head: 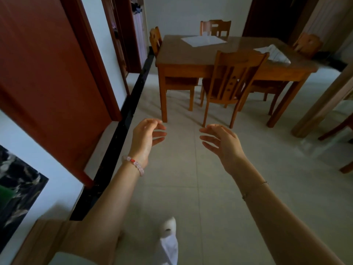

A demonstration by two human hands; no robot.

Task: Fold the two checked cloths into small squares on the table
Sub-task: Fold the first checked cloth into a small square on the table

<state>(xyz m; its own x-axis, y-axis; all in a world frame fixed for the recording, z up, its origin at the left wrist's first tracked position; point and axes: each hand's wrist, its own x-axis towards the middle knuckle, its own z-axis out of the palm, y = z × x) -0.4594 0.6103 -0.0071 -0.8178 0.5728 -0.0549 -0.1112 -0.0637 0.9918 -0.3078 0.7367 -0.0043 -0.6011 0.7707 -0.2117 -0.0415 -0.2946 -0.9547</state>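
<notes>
Looks like nothing's folded yet: both cloths sit on the counter [191, 54] across the room, one flat [203, 40], one rumpled [275, 53], while left hand [147, 135] and right hand [223, 140] hover with grip spread, empty.

Table [191, 54] stands well ahead of both hands, above the tiled floor. On it: flat cloth [203, 40] toward the far side, rumpled cloth [275, 53] near the right edge. Chair [229, 77] tucked between hands and table.

Left hand [148, 136] and right hand [222, 141] hover apart, empty.
</notes>
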